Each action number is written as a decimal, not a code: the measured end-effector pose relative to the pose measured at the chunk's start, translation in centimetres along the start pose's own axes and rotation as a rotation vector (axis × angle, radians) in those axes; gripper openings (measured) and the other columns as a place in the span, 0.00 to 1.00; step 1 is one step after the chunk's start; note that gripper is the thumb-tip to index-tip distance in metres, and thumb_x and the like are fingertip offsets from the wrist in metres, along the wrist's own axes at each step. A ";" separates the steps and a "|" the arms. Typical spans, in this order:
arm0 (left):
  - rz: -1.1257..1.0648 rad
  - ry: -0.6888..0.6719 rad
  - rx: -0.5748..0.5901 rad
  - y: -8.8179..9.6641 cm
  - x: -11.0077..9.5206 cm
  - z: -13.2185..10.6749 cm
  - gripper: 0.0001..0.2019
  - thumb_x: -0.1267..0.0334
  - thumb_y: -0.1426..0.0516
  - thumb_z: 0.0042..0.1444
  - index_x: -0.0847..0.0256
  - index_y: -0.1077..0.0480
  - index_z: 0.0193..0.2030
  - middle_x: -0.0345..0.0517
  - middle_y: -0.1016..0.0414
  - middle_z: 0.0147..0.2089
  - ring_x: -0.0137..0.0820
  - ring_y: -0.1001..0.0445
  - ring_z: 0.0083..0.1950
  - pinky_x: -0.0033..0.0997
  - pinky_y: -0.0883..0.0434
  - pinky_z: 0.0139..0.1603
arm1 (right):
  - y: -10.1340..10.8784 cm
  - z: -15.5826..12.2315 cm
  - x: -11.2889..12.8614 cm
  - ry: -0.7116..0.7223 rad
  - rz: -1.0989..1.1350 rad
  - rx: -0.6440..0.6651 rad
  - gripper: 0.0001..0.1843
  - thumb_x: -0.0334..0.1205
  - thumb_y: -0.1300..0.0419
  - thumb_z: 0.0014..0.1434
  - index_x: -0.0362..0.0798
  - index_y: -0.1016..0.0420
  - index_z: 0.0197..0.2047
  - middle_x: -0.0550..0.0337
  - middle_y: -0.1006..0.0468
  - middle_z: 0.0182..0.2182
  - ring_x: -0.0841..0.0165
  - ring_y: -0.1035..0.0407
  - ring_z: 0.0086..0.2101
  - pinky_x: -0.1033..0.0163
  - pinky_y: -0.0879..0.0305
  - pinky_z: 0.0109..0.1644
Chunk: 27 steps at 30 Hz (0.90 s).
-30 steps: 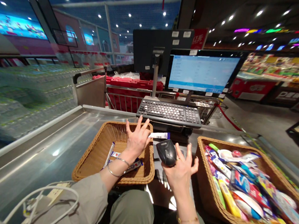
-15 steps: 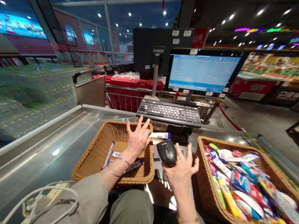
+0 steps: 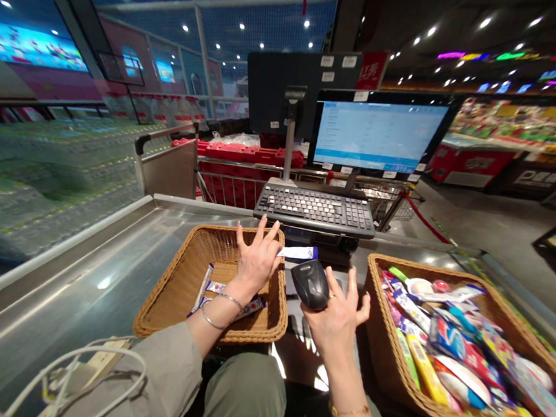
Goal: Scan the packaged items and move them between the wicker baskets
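Note:
My left hand (image 3: 257,258) hovers over the right side of the left wicker basket (image 3: 170,274). Between its thumb and fingers it pinches a slim white and blue wrapped stick (image 3: 298,252), which points right past the basket's rim. Several similar wrapped sticks (image 3: 203,289) lie at the bottom of that basket, partly hidden by my wrist. My right hand (image 3: 340,311) grips a black handheld barcode scanner (image 3: 310,283), some fingers stretched out. The scanner's head sits just below the wrapped stick, apart from it; its handle is hidden by my hand.
Another wicker basket (image 3: 374,269), full of colourful packaged sweets (image 3: 460,348), stands at the right. Behind my hands are a keyboard (image 3: 314,208) and a lit monitor (image 3: 376,136). White cables with a power strip (image 3: 103,362) lie at lower left on the metal counter (image 3: 103,251).
Both hands, the stick and the scanner stay almost exactly where they were. The stick's printed face looks slightly turned.

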State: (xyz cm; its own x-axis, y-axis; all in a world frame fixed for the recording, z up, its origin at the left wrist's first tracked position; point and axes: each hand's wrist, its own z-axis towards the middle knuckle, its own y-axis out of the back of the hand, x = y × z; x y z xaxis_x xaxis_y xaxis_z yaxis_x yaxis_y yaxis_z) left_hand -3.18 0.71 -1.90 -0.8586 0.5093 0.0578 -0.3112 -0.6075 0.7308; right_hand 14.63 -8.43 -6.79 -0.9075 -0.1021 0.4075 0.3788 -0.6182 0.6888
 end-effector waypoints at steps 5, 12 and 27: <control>0.019 -0.006 -0.007 0.0 0.0 0.0 0.03 0.64 0.42 0.60 0.57 0.27 0.38 0.52 0.35 0.68 0.54 0.48 0.74 0.79 0.71 0.68 | 0.0 0.0 -0.1 0.005 0.003 0.008 0.13 0.46 0.39 0.53 0.53 0.19 0.41 0.54 0.24 0.56 0.47 0.54 0.68 0.30 0.68 0.65; 0.015 0.007 -0.016 0.0 0.0 0.0 0.03 0.63 0.43 0.61 0.57 0.27 0.38 0.50 0.35 0.68 0.53 0.48 0.74 0.78 0.70 0.68 | 0.2 0.1 0.2 0.008 0.027 0.027 0.14 0.46 0.39 0.53 0.55 0.19 0.43 0.57 0.23 0.56 0.47 0.53 0.68 0.32 0.71 0.65; 0.023 -0.001 -0.009 0.5 -0.4 0.2 0.03 0.63 0.42 0.61 0.58 0.28 0.38 0.51 0.37 0.69 0.53 0.50 0.74 0.77 0.71 0.69 | 0.5 0.1 0.1 -0.008 -0.103 -0.020 0.16 0.47 0.39 0.53 0.53 0.20 0.45 0.53 0.36 0.66 0.43 0.63 0.70 0.30 0.63 0.63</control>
State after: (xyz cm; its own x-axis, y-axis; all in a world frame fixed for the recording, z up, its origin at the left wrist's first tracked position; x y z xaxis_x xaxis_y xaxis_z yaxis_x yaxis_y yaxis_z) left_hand -2.89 0.32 -1.44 -0.8651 0.4960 0.0753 -0.2950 -0.6243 0.7234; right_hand 14.72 -8.72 -6.32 -0.9399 -0.0306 0.3400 0.2795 -0.6409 0.7150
